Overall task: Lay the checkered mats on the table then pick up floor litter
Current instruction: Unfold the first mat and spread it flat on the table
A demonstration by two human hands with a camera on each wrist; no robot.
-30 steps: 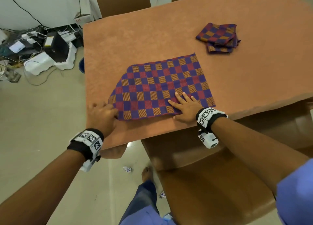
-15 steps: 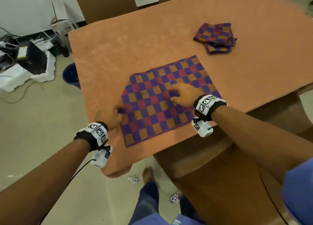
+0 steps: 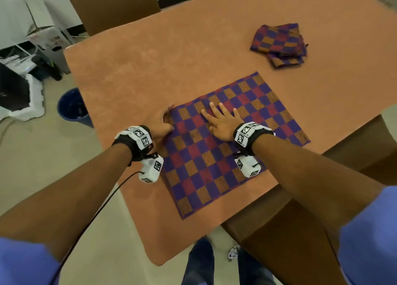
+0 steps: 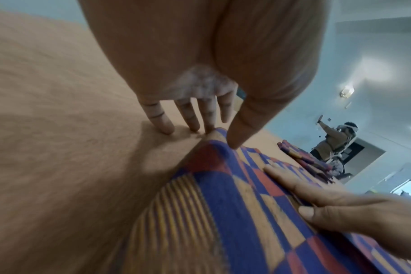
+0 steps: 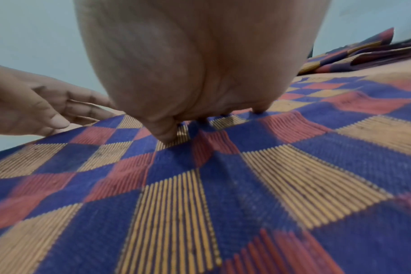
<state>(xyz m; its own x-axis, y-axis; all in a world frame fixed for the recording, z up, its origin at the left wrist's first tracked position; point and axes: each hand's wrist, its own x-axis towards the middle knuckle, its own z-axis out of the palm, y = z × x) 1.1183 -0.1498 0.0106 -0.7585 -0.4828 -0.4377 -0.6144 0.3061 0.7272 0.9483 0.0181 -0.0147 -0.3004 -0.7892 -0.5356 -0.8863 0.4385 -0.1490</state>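
A blue, red and orange checkered mat [image 3: 214, 156] lies spread flat near the front edge of the orange table [image 3: 150, 59]. My left hand [image 3: 164, 123] is at the mat's far left corner. The left wrist view shows its thumb [image 4: 235, 142] on top of the slightly raised corner and its fingertips [image 4: 163, 128] against the table, pinching that corner. My right hand [image 3: 221, 121] lies flat with fingers spread, pressing on the mat's far part. A stack of folded checkered mats [image 3: 279, 44] sits at the far right. A crumpled piece of litter [image 3: 233, 252] lies on the floor by my legs.
A blue bin [image 3: 73, 107] stands on the floor left of the table. Boxes, foam and cables [image 3: 25, 80] clutter the far left floor. Brown chairs stand at the table's far side [image 3: 111, 7] and near right side [image 3: 300, 231]. A person [image 4: 336, 142] is in the background.
The mat's folded left corner has been opened out and the mat now lies as a full rectangle. My left hand moved forward to the far left corner. My right hand slid further onto the mat.
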